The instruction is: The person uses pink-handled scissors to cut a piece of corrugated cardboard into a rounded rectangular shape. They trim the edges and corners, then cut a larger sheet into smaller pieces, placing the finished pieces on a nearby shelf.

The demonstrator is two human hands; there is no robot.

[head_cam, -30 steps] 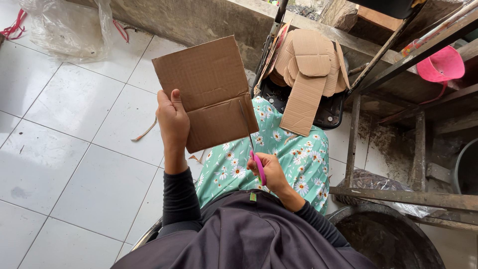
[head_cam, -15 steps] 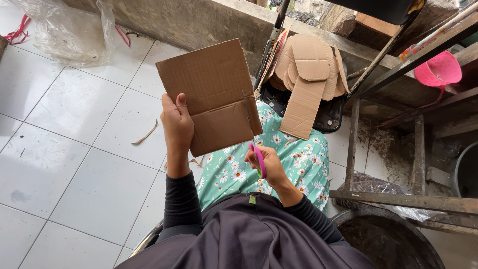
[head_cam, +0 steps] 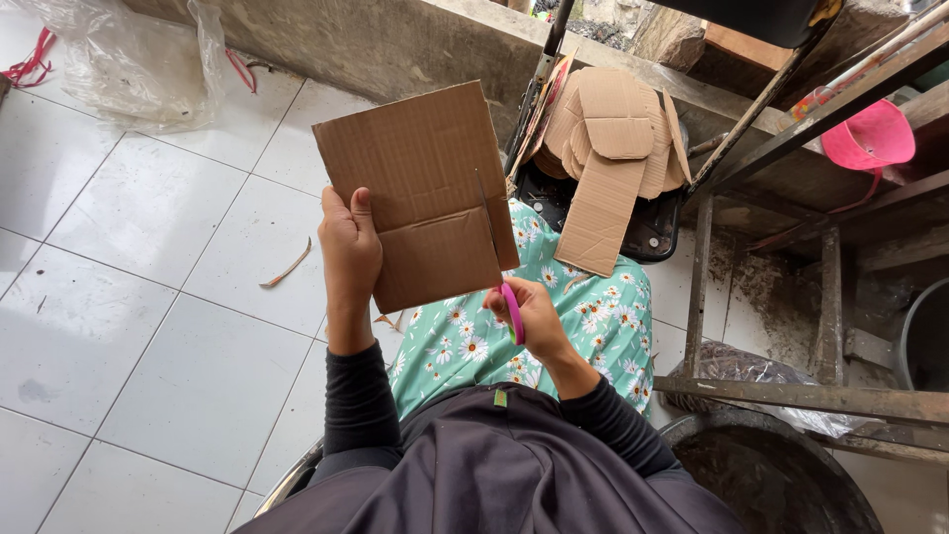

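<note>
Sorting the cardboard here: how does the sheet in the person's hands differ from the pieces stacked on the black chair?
The cardboard sheet is one plain rectangle with a fold line; the stacked pieces are several shaped cut-outs with rounded ends. The sheet is held up by the left hand, with the scissors in the right hand cutting into it; the stacked pieces lie untouched on the chair. Both are brown corrugated cardboard.

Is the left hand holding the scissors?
No, the left hand holds the cardboard sheet; the right hand holds the pink-handled scissors.
</note>
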